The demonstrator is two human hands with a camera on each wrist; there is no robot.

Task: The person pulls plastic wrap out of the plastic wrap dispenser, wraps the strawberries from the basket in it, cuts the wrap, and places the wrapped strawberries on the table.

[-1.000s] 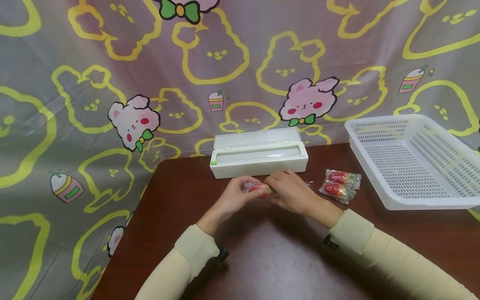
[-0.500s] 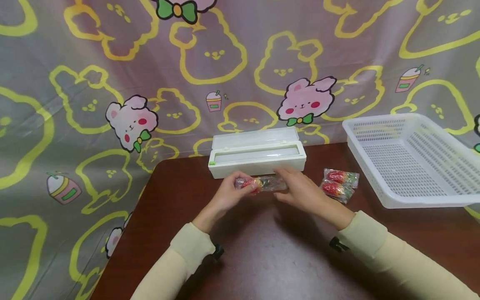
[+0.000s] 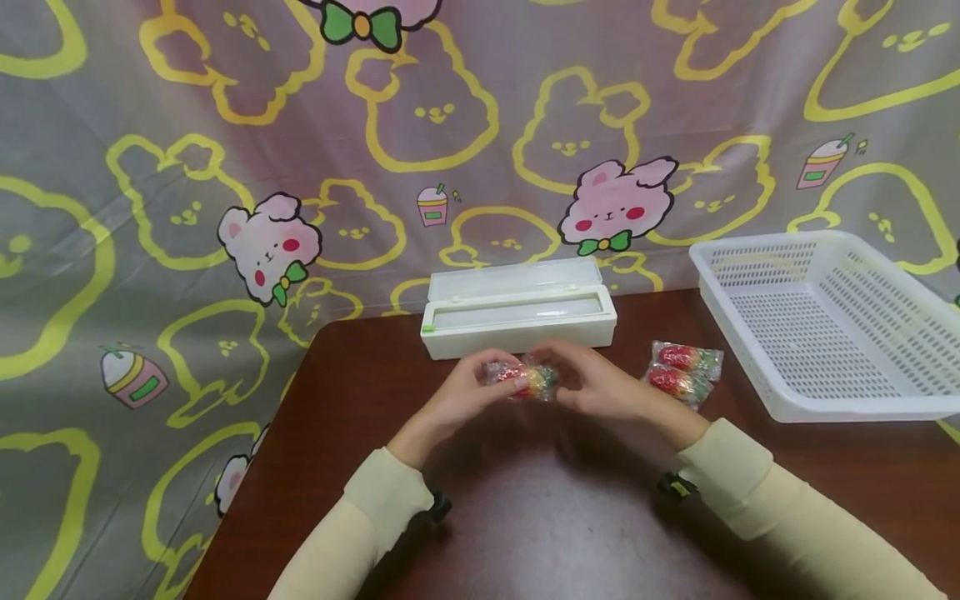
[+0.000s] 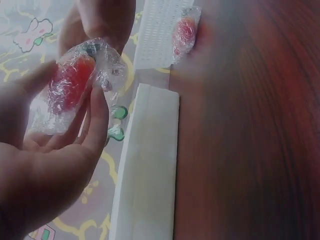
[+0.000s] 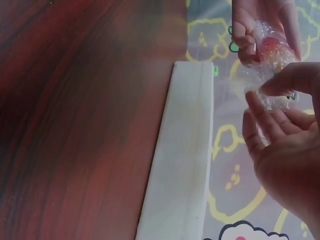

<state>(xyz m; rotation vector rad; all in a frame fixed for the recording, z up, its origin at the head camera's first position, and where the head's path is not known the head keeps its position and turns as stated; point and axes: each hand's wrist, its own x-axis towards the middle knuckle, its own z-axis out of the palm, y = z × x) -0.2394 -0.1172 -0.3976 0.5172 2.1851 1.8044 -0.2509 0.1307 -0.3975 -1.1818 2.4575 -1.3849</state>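
A red, yellow and green fruit-like piece in clear cling film [image 3: 528, 380] is held above the table. My left hand [image 3: 465, 392] grips its red end, thumb on the near side and fingers behind, as the left wrist view also shows. At its green end is my right hand [image 3: 600, 387]. There, in the right wrist view, the thumb and forefinger of the right hand [image 5: 285, 135] pinch the loose film [image 5: 255, 82]. Just behind both hands stands a white cling film dispenser [image 3: 517, 337] with its lid up.
Two similar wrapped pieces [image 3: 678, 383] lie on the dark wooden table [image 3: 352, 367], right of the hands. Beyond them is a white perforated plastic basket [image 3: 795, 408]. A patterned curtain [image 3: 480, 100] hangs behind the table.
The film tail stretched out to the right half a second ago is now gathered up against the green end. My right hand has come closer to the left after moving away.
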